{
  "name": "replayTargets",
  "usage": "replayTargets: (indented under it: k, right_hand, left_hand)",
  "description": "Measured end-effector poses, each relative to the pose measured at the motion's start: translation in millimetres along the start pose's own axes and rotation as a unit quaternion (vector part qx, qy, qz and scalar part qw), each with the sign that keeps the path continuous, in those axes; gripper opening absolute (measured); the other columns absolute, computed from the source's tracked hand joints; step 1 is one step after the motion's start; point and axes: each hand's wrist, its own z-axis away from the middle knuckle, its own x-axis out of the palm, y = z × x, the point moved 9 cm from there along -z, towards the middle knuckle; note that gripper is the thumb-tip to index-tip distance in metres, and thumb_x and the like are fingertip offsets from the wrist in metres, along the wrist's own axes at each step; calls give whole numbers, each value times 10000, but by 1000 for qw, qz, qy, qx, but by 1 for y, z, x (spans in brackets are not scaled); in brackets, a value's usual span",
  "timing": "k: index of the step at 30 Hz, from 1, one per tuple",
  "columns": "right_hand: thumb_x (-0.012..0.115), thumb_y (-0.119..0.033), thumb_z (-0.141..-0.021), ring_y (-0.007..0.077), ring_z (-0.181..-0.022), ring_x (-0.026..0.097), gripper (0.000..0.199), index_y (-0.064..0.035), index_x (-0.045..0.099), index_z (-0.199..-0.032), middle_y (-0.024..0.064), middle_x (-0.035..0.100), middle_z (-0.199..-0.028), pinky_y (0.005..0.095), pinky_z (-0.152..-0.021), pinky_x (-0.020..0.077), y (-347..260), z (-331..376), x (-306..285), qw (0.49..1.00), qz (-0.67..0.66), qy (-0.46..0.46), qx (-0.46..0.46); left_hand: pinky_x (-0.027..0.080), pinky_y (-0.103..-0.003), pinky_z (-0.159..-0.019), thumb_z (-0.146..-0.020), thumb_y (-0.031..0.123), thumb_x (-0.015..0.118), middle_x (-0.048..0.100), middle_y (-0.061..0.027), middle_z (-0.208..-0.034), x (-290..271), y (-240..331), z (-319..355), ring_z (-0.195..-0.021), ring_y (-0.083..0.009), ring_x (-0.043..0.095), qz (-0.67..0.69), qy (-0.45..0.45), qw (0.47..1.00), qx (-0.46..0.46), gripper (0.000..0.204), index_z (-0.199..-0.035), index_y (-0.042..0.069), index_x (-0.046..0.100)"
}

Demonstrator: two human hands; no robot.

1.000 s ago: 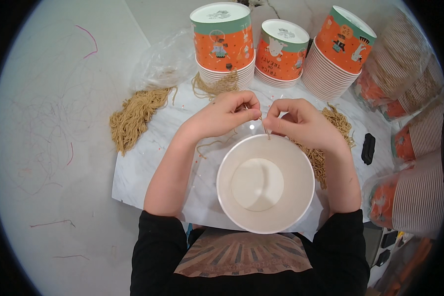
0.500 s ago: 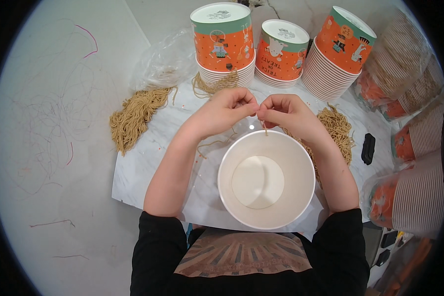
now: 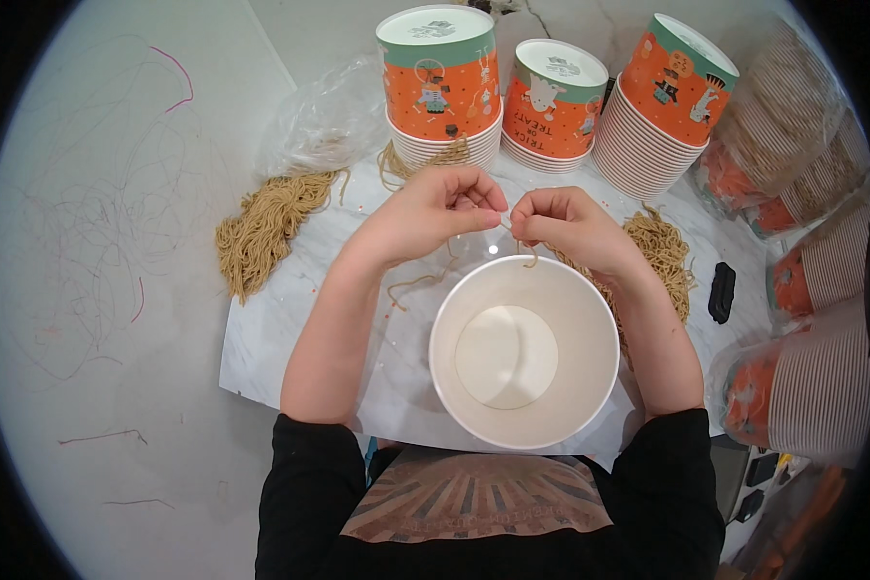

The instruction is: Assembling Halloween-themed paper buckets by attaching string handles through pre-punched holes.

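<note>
— Both hands pinch one thin noodle: left hand [image 3: 433, 215] on one end, right hand [image 3: 563, 225] on the other, close together but apart.

— Which way does the noodle [image 3: 508, 229] run?

— Left to right between the fingertips, its right end drooping over the far rim of the white bowl [image 3: 523, 353], which sits at the desk's [image 3: 97, 290] near edge.
</note>
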Motion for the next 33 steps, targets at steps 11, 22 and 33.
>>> replayTargets:
  k: [11, 22, 33]
  right_hand:
    - [690, -137, -864, 48, -759, 604, 115, -24, 713, -855, -11, 683, -810, 210, -722, 475, 4, 6, 10, 993, -37, -77, 76]
    - [690, -97, -842, 76, -741, 633, 85, -16, 708, -859, 0, 681, -813, 237, -713, 521, 25, 1, 16, 961, -206, -137, 120]
    - [675, -44, -773, 158, -735, 616, 96, 49, 688, -790, 92, 658, -814, 282, -688, 507, 33, 2, 31, 938, -271, -127, 173]
  left_hand:
    - [494, -216, -797, -898, -6, 695, 579, 28, -929, -9, -1, 4, -870, -46, 564, 24, 48, 998, 18, 197, -1013, 66, 552]
    - [447, -205, -717, -899, 13, 692, 579, 45, -893, -42, 1, 17, -769, -30, 499, -114, 111, 987, -26, 178, -960, 77, 538]
    - [485, -270, -713, -829, 8, 731, 602, -3, -839, -41, -12, 14, -779, -96, 555, -192, 103, 976, -14, 183, -897, 44, 564]
